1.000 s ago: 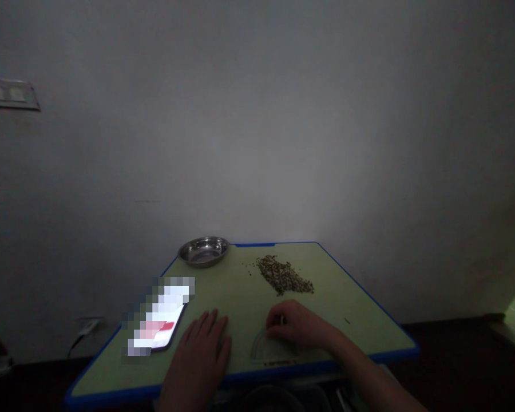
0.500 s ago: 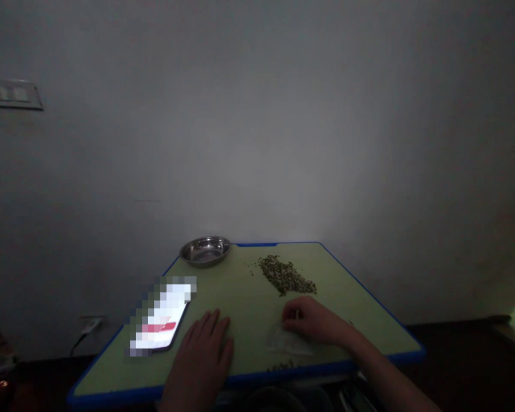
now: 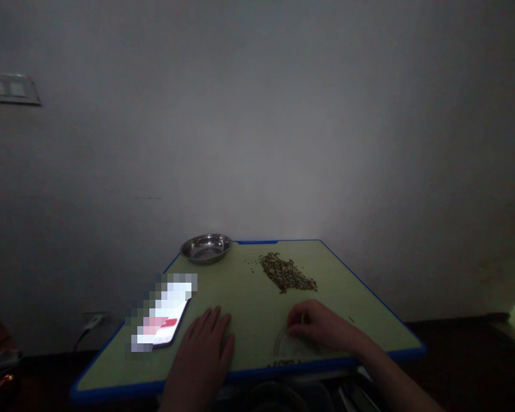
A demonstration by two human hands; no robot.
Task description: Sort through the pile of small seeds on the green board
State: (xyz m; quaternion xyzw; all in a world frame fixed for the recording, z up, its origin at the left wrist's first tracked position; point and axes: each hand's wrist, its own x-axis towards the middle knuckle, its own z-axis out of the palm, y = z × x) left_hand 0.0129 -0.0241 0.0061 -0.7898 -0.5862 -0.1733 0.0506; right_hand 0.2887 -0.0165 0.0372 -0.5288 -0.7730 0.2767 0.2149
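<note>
My left hand (image 3: pixel 201 356) lies flat on the pale green tabletop, fingers stretched out, beside a bright phone. Close to the front edge, my right hand (image 3: pixel 313 325) is closed, thumb and forefinger pinching a clear half-round protractor (image 3: pixel 289 345); part of it is hidden under the hand. A few small brown grains (image 3: pixel 284 362) sit along the table's front rim, just below the protractor. Beyond my right hand spreads a loose pile of brown, seed-like grains (image 3: pixel 286 273), with several strays at its left end.
A shallow steel bowl (image 3: pixel 206 249) stands at the back left corner. The phone (image 3: pixel 167 320), its screen lit and partly blurred out, lies at the left. One dark sliver (image 3: pixel 351 319) rests right of my right wrist. The table has a blue rim (image 3: pixel 124 392) and meets a grey wall.
My right hand has slid the protractor to the right, with a slight lift blur midway, and is now a bit nearer the front rim. My left hand has stayed in place.
</note>
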